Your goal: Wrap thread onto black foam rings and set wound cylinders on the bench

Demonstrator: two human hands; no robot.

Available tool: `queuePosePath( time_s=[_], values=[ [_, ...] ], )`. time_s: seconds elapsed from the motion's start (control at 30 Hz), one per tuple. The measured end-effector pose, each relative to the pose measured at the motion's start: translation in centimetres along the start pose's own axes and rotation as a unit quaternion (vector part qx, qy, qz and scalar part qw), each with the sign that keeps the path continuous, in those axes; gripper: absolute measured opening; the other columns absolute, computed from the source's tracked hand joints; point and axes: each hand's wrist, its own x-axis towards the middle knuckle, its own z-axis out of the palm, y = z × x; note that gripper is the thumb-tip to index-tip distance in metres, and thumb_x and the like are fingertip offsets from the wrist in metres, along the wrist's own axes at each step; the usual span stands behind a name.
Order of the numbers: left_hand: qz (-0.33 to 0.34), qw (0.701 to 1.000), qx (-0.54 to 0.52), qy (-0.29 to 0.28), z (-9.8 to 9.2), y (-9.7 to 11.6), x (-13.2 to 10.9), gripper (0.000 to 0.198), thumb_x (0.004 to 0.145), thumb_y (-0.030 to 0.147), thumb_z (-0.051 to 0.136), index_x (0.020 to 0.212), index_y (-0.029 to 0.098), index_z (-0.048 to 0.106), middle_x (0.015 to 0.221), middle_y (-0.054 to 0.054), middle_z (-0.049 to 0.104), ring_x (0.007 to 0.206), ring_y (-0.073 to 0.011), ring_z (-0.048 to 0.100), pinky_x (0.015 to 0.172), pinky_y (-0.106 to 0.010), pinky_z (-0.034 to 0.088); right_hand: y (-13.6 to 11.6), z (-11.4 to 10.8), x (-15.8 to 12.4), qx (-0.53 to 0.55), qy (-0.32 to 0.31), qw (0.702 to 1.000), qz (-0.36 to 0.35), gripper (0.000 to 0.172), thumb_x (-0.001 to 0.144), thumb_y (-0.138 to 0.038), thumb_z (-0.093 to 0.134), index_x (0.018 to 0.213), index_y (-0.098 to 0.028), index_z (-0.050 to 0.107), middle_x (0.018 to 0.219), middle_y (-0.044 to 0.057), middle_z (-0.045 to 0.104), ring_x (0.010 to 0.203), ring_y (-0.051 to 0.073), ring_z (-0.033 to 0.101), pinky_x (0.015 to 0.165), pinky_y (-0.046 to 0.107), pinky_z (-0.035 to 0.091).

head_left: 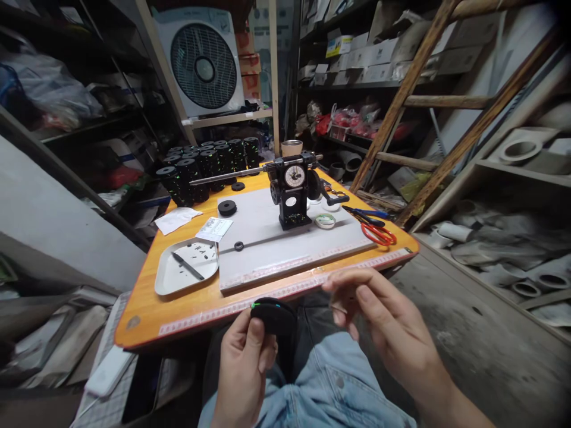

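Note:
My left hand (248, 359) pinches a black spool (273, 318) by its left edge, low in front of the table. Small green and blue marks show on the spool's upper rim. My right hand (379, 321) is raised to the right, apart from the spool, with thumb and fingers curled together. Whatever lies between those fingers is too small to make out. Beyond both hands, a black hand-cranked winding machine (292, 199) with a round dial stands on a white board (263, 261). Its long metal shaft (227, 176) points left.
A white tray (163, 276) holds a black pen and small black bits. Black rings (227, 207) lie on the board. Red-handled scissors (378, 234), pliers and a tape roll (325, 221) sit right. Black spools (209, 163) stand stacked at the back left. A ruler strip (276, 295) runs along the front edge.

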Motion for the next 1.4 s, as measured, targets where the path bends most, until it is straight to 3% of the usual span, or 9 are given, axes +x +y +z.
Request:
queuePosePath(
  time_s=[0.3,0.4,0.53,0.63,0.77,1.0,1.17,1.27,1.4],
  values=[
    [0.020,1.000,-0.013,-0.013,0.8,1.0,0.5,0.041,0.080,0.046,0.072,0.062,0.018,0.048,0.045,0.011,0.027,0.043,-0.0043,0.017,0.042,-0.017,0.022,-1.5,1.5,0.5,-0.228,-0.102,0.964,-0.091,0.010,0.091,-0.029,0.063,0.098,-0.024,0.067,0.080,0.001,0.063,0.068,0.013,0.058,0.060,0.023,0.045],
    [0.021,0.999,-0.023,-0.012,0.8,0.8,0.5,0.041,0.081,0.046,0.071,0.062,0.018,0.048,0.045,0.011,0.027,0.043,-0.0043,0.016,0.041,-0.017,0.020,-1.3,1.5,0.1,-0.274,-0.081,0.947,-0.145,0.009,0.090,-0.017,0.062,0.090,-0.023,0.068,0.078,0.001,0.058,0.068,0.012,0.056,0.058,0.022,0.045],
    [-0.023,0.997,-0.065,-0.020,1.5,0.6,0.1,0.038,0.080,0.047,0.072,0.066,0.017,0.053,0.045,0.012,0.023,0.044,-0.0039,0.012,0.041,-0.017,0.017,-0.7,1.8,-0.4,-0.186,-0.066,0.970,-0.139,0.010,0.091,-0.020,0.061,0.086,-0.023,0.068,0.098,0.004,0.055,0.083,0.014,0.059,0.069,0.024,0.050],
    [-0.079,0.992,-0.100,-0.021,2.2,0.7,-0.5,0.037,0.078,0.049,0.073,0.071,0.015,0.058,0.044,0.013,0.022,0.044,-0.0036,0.010,0.042,-0.016,0.016,-0.2,2.5,-0.5,0.027,-0.133,0.990,-0.042,0.014,0.095,-0.028,0.056,0.086,-0.021,0.063,0.104,0.004,0.052,0.061,0.006,0.058,0.045,0.017,0.042],
    [-0.128,0.977,-0.171,-0.012,2.9,0.9,-1.1,0.042,0.071,0.047,0.080,0.063,0.015,0.054,0.042,0.014,0.018,0.043,-0.0027,0.006,0.041,-0.015,0.016,0.2,3.5,-0.6,0.222,-0.169,0.959,0.051,0.016,0.098,-0.035,0.053,0.090,-0.022,0.061,0.090,-0.001,0.052,0.041,-0.002,0.043,0.031,0.011,0.022],
    [-0.119,0.963,-0.234,0.060,3.2,0.1,-0.8,0.040,0.067,0.038,0.085,0.059,0.016,0.053,0.044,0.014,0.018,0.046,-0.0036,0.004,0.040,-0.015,0.017,1.9,4.9,-1.7,0.114,-0.031,0.993,0.019,0.019,0.098,-0.029,0.052,0.084,-0.019,0.060,0.087,0.000,0.054,0.045,0.000,0.041,0.037,0.013,0.030],
    [-0.067,0.980,-0.180,0.051,2.8,0.3,-0.4,0.042,0.071,0.041,0.081,0.056,0.016,0.050,0.044,0.012,0.019,0.046,-0.0050,0.009,0.040,-0.016,0.021,3.3,2.3,-2.0,0.159,-0.133,0.974,0.086,0.036,0.097,-0.044,0.050,0.079,-0.016,0.064,0.086,0.005,0.062,0.041,0.003,0.049,0.032,0.014,0.027],
    [-0.019,0.991,-0.126,0.033,2.5,0.9,0.0,0.040,0.072,0.045,0.079,0.058,0.016,0.055,0.044,0.011,0.020,0.046,-0.0048,0.014,0.045,-0.016,0.027,2.3,0.0,-1.2,0.141,-0.105,0.983,0.052,0.051,0.099,-0.048,0.042,0.067,-0.014,0.062,0.078,0.006,0.062,0.039,0.003,0.044,0.034,0.016,0.027],
    [0.014,0.999,-0.050,0.002,2.9,2.0,0.9,0.034,0.071,0.052,0.077,0.073,0.018,0.069,0.044,0.011,0.022,0.044,-0.0033,0.018,0.045,-0.015,0.023,-1.4,-0.2,0.8,-0.013,-0.050,0.999,-0.014,0.022,0.091,-0.042,0.061,0.105,-0.024,0.064,0.091,0.003,0.059,0.055,0.009,0.052,0.046,0.020,0.041]
  ],
)
